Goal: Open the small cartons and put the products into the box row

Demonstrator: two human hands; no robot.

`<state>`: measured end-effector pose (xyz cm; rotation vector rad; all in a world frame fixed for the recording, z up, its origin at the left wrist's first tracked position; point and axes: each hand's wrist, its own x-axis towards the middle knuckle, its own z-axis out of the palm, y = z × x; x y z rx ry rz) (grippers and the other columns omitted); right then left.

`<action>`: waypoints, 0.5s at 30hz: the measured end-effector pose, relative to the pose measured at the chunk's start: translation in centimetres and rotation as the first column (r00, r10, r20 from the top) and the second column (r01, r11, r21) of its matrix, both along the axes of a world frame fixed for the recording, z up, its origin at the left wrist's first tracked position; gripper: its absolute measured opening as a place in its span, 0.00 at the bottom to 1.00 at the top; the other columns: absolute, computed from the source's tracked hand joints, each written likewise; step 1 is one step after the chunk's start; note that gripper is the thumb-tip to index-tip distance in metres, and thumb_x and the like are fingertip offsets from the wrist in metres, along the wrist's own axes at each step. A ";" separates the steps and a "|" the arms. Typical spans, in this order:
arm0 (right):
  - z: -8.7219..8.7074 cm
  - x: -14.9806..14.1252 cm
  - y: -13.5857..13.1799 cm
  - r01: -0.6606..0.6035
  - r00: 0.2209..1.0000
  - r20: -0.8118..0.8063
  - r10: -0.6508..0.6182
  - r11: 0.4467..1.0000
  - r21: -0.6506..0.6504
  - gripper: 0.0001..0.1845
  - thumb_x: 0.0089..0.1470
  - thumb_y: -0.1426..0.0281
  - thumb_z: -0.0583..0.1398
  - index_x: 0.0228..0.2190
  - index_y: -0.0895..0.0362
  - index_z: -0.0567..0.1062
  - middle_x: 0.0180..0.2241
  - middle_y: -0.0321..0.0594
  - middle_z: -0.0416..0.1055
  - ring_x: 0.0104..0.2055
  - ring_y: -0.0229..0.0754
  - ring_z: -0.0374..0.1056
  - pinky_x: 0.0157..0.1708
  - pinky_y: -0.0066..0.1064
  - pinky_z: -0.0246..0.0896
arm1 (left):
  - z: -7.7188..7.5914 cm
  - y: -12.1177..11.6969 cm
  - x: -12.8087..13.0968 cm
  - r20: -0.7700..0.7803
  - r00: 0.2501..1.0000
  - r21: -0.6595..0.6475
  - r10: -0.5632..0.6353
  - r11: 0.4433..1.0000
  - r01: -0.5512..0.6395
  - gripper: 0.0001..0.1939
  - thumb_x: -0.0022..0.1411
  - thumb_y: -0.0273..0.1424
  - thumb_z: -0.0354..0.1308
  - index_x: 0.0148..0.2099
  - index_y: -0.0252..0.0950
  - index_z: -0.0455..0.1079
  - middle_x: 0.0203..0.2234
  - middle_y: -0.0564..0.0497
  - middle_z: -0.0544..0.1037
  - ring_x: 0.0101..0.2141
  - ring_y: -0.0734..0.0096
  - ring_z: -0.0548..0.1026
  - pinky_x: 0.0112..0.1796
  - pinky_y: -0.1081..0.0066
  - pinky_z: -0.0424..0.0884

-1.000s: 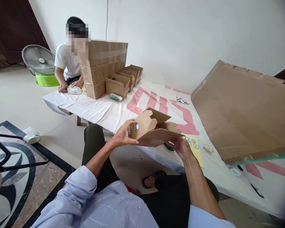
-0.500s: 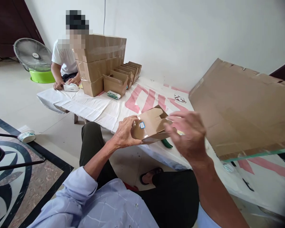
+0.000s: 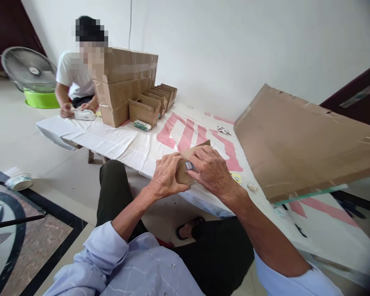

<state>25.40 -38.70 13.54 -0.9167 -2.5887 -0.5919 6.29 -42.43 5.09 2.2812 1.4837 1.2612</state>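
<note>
A small brown cardboard box [image 3: 181, 174] with a small blue-edged label [image 3: 189, 165] is held over the near edge of the table. My left hand [image 3: 167, 176] grips its left end, thumb low and fingers over the top. My right hand [image 3: 211, 167] is closed over the box's right end, fingers bent across the upper face. Much of the box is hidden behind both hands. A yellow printed item [image 3: 236, 177] lies just right of my right hand on the white cloth-covered table [image 3: 123, 142].
Stacked taped cartons [image 3: 114, 98] and a row of open boxes [image 3: 144, 109] stand at the back left, with a green-and-white small box [image 3: 142, 125] in front. Behind them a person [image 3: 75, 82] handles a white tape dispenser [image 3: 85, 115]. A large cardboard sheet [image 3: 308, 144] leans at right.
My right hand has come in from the right, from being raised beside the box, onto its right end. The box's open end flap is now covered. The view has shifted slightly right.
</note>
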 end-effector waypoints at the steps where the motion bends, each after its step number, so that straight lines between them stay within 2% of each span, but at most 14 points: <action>1: 0.0 -0.1 -0.2 0.013 1.000 0.002 -0.013 1.000 -0.007 0.11 0.62 0.72 0.69 0.48 0.57 0.83 0.48 0.51 0.79 0.53 0.58 0.67 0.51 0.46 0.65 | 0.0 0.0 0.1 -0.001 1.000 0.001 0.000 1.000 0.000 0.47 0.46 0.36 0.82 0.65 0.42 0.65 0.68 0.37 0.72 0.67 0.38 0.70 0.62 0.44 0.70; 9: -0.4 0.0 -0.2 0.051 0.999 0.022 -0.050 0.998 -0.023 0.09 0.64 0.70 0.69 0.47 0.56 0.83 0.51 0.51 0.78 0.55 0.57 0.66 0.51 0.45 0.64 | 0.1 -0.2 0.2 0.010 1.000 -0.001 0.009 1.000 -0.009 0.44 0.48 0.37 0.81 0.64 0.43 0.64 0.67 0.37 0.73 0.67 0.38 0.70 0.61 0.43 0.70; 15: -0.2 0.0 0.0 0.029 0.999 0.023 -0.028 1.000 -0.004 0.06 0.65 0.72 0.68 0.44 0.59 0.82 0.48 0.52 0.79 0.54 0.57 0.67 0.50 0.45 0.64 | 0.4 -0.2 0.3 0.002 1.000 -0.021 0.009 1.000 -0.009 0.46 0.47 0.37 0.82 0.63 0.43 0.64 0.68 0.36 0.72 0.68 0.37 0.70 0.61 0.43 0.69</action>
